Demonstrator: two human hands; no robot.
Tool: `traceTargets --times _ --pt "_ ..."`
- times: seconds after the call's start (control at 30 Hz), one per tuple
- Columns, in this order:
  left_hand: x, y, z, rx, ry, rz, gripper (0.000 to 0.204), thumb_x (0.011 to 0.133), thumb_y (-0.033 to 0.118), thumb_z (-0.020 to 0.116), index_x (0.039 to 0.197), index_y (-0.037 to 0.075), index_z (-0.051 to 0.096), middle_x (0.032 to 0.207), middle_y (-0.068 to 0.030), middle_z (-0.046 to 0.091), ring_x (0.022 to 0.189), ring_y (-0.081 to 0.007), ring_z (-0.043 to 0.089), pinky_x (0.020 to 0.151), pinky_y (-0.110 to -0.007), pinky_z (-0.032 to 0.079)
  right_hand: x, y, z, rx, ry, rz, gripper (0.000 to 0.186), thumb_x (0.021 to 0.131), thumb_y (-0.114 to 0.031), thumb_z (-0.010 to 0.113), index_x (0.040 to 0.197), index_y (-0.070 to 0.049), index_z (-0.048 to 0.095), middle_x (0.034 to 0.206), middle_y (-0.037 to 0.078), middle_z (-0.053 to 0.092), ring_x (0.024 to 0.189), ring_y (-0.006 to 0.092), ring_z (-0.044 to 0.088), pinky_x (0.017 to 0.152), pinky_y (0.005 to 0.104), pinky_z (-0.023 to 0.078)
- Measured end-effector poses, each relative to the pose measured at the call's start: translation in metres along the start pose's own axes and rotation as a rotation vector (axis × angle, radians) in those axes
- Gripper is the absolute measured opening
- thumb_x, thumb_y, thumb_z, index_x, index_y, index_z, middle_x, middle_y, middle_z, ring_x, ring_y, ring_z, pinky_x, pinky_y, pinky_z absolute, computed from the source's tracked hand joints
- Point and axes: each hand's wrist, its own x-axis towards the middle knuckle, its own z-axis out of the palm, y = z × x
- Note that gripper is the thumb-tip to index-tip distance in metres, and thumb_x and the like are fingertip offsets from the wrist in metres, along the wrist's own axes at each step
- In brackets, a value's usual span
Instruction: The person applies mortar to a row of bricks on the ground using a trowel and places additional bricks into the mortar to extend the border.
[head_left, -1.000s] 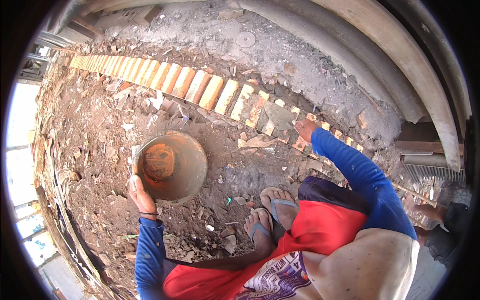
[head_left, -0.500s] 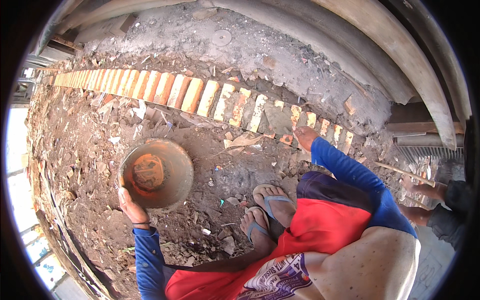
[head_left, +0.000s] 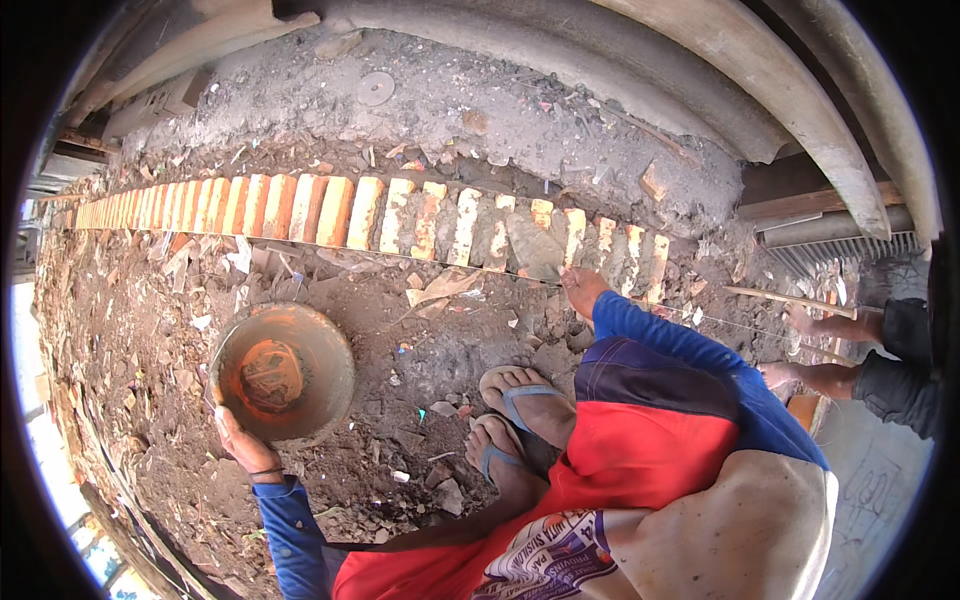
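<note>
My right hand [head_left: 582, 288] is closed on a trowel; its grey, pointed blade [head_left: 535, 248] lies over the gaps and one brick in a long row of orange bricks [head_left: 336, 212]. Grey mortar shows between the bricks at this right end. My left hand [head_left: 243, 440] grips the near-left rim of a round bucket [head_left: 338, 375]. The bucket stands tilted on the soil, with orange-brown residue [head_left: 272, 372] on its bottom. My left fingers are partly hidden by the bucket wall, and the trowel handle is hidden in my right hand.
A thin string runs along the row's near edge. Broken brick and litter cover the soil [head_left: 150, 340]. My sandaled feet [head_left: 525, 400] are between bucket and bricks. Another person's bare limbs [head_left: 830, 378] and a stick [head_left: 790, 300] are at right. Curved sheets [head_left: 740, 70] overhang the far side.
The trowel has moved right along the row by about one brick, uncovering a brick to its left. My left hand stays on the bucket rim. The whole view has shifted.
</note>
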Motion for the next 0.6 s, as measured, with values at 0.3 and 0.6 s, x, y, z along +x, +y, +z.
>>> traceTargets --times 0.3,0.6 --pt "-0.001 -0.003 -0.004 -0.024 0.069 -0.037 0.052 0.102 0.032 0.048 0.14 -0.003 0.046 0.139 -0.0099 0.05 0.125 -0.021 0.048 0.107 -0.036 0.037 -0.061 0.055 -0.031 -0.048 0.1 0.32 0.054 0.103 -0.046 0.031 0.109 0.0 0.059 0.098 0.03 0.065 0.097 0.0489 0.061 0.086 0.0531 0.047" --pt "0.003 -0.001 -0.002 -0.015 -0.043 -0.042 0.055 0.101 0.032 0.048 0.142 -0.004 0.043 0.144 -0.01 0.046 0.129 -0.0204 0.045 0.11 -0.036 0.034 -0.073 0.07 0.014 0.022 0.094 0.206 0.05 0.1 -0.044 0.04 0.11 0.0 0.062 0.095 0.029 0.065 0.095 0.0484 0.061 0.084 0.0536 0.048"
